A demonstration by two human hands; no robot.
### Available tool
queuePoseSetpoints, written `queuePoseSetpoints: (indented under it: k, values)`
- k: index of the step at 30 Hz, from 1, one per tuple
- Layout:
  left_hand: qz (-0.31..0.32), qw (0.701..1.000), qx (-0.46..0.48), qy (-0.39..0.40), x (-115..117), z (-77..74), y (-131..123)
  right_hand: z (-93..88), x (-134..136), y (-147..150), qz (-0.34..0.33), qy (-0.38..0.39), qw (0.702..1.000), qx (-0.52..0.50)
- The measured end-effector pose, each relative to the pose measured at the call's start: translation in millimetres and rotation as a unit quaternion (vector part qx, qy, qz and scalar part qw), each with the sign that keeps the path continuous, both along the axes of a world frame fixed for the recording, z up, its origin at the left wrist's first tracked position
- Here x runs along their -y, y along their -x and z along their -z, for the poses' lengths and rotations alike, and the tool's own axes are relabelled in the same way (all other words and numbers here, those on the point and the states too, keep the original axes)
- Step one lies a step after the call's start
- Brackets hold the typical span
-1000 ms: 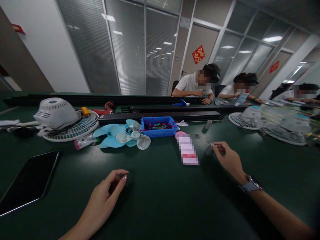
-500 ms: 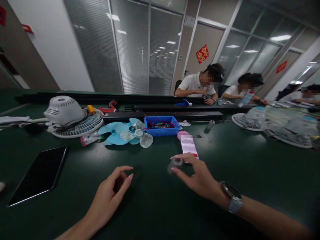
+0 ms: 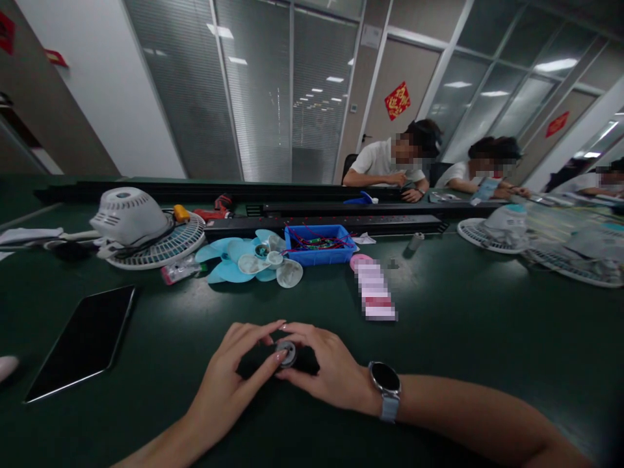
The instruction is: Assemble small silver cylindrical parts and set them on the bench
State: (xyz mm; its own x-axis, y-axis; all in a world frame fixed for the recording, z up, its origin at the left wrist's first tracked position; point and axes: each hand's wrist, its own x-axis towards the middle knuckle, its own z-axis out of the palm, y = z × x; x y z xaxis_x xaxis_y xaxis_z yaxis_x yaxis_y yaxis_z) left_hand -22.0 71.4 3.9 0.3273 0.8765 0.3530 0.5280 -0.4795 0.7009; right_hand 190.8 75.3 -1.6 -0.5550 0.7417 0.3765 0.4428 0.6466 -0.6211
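Note:
A small round grey part sits between my two hands, low in the middle of the dark green table. My right hand, with a watch on its wrist, curls round the part from the right. My left hand meets it from the left, fingertips pinched on the same part. Beyond them lie a blurred pink-and-white label strip, a light blue fan blade and a blue tray of wired parts.
A dark tablet lies at the left. A white fan motor on a grille stands behind it, more fan grilles at the right. A black rail crosses the table. Several people sit beyond it.
My right hand has carried the small grey part from the right, near the label strip, down to the middle. My left hand has closed onto it there.

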Motion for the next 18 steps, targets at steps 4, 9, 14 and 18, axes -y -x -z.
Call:
queuePoseSetpoints:
  k: [4, 9, 14, 18]
  values:
    - [-0.026, 0.999, 0.008, 0.03, -1, -3.1, -3, 0.6, -1, 2, -0.005, 0.053, 0.998, -0.042]
    - [-0.009, 1.0, -0.006, 0.029, 1, -10.2, -8, 1.3, -1, 3, 0.0, 0.078, 0.996, -0.054]
    - [-0.034, 0.999, 0.013, -0.001, -1, -18.6, -1, 0.5, -2, 3, 0.001, 0.089, 0.994, -0.058]
    - [-0.098, 0.995, 0.01, 0.003, -5, -6.8, 16, -1.1, -2, 2, -0.002, 0.095, 0.994, -0.058]
